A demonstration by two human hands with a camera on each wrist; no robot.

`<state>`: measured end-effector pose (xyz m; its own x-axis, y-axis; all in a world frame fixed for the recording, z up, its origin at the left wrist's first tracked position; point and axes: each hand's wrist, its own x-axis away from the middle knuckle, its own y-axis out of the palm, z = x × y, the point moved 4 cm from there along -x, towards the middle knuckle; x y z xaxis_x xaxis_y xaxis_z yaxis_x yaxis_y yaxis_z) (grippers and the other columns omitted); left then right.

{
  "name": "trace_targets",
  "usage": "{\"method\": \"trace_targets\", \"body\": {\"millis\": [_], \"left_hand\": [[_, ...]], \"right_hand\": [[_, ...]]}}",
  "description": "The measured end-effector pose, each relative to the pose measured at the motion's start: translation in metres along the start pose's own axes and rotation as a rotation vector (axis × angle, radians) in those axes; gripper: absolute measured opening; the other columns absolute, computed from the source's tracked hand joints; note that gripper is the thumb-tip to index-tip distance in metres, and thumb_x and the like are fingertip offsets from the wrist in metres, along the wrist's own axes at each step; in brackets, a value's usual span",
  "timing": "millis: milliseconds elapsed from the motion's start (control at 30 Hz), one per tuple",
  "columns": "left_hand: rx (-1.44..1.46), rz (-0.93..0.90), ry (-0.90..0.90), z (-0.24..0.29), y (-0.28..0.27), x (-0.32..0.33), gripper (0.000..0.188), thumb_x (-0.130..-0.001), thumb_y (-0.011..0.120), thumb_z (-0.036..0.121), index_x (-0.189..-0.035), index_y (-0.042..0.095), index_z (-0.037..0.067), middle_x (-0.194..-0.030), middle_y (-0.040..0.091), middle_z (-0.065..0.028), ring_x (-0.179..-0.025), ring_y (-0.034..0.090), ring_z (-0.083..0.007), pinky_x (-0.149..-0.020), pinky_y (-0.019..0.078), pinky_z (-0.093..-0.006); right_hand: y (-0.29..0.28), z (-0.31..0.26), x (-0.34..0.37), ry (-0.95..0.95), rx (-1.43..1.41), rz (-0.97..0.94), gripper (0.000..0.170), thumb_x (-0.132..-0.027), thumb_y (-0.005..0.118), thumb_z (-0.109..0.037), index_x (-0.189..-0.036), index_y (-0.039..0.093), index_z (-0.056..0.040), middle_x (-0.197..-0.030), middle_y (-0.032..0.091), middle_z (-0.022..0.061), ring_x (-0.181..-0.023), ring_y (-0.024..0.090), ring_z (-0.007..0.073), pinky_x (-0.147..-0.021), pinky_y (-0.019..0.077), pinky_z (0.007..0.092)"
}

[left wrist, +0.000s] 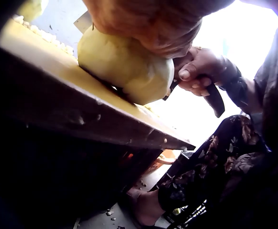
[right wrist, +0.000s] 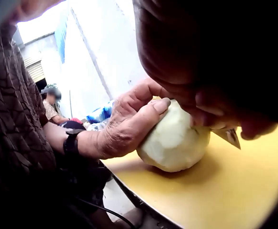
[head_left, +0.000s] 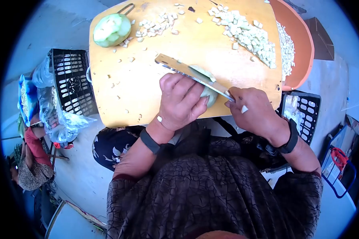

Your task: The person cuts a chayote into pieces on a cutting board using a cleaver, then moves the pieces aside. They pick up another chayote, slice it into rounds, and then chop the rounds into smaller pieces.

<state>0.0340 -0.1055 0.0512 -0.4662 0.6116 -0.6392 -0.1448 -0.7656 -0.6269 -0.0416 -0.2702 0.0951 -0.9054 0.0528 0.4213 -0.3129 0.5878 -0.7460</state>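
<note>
A pale green peeled round vegetable (head_left: 210, 96) rests near the board's front edge, partly under the hands and a knife. The left hand (head_left: 181, 99) holds its left side; in the right wrist view that hand's (right wrist: 129, 121) thumb lies on top of the vegetable (right wrist: 175, 140). The right hand (head_left: 254, 111) grips the knife's handle, and the wide blade (head_left: 179, 66) slants across the vegetable towards the upper left. A small white bit sticks to each hand. In the left wrist view the left hand (left wrist: 151, 24) covers the top of the vegetable (left wrist: 124, 69).
On the wooden board (head_left: 147, 91) lie a second peeled vegetable (head_left: 112, 30), diced pieces (head_left: 249, 36) and scattered bits. An orange basin (head_left: 305, 47) of dice stands at the right. Black crates (head_left: 72, 85) flank the board. Another person (head_left: 36, 167) sits far left.
</note>
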Motion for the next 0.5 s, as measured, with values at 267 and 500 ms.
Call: {"method": "trace_targets", "body": {"millis": [267, 500], "left_hand": [[0.002, -0.017, -0.016, 0.0, -0.001, -0.001, 0.033, -0.068, 0.074, 0.02, -0.097, 0.066, 0.007, -0.102, 0.055, -0.0068, -0.101, 0.051, -0.028, -0.089, 0.0396, -0.044], [0.003, -0.025, -0.024, -0.001, 0.0, 0.0, 0.033, -0.068, 0.074, 0.019, -0.098, 0.066, 0.007, -0.103, 0.056, -0.0059, -0.101, 0.051, -0.0279, -0.088, 0.0389, -0.0438]], "right_hand": [[-0.001, 0.003, 0.014, -0.124, 0.0, 0.152, 0.01, -0.084, 0.062, -0.01, -0.082, 0.058, -0.0012, -0.065, 0.062, 0.0179, -0.065, 0.063, 0.0379, -0.061, 0.0491, 0.0464], [-0.01, 0.002, 0.031, -0.084, 0.086, 0.103, 0.007, -0.08, 0.06, -0.004, -0.078, 0.055, -0.0002, -0.064, 0.06, 0.0192, -0.059, 0.061, 0.039, -0.057, 0.0492, 0.0468]]}}
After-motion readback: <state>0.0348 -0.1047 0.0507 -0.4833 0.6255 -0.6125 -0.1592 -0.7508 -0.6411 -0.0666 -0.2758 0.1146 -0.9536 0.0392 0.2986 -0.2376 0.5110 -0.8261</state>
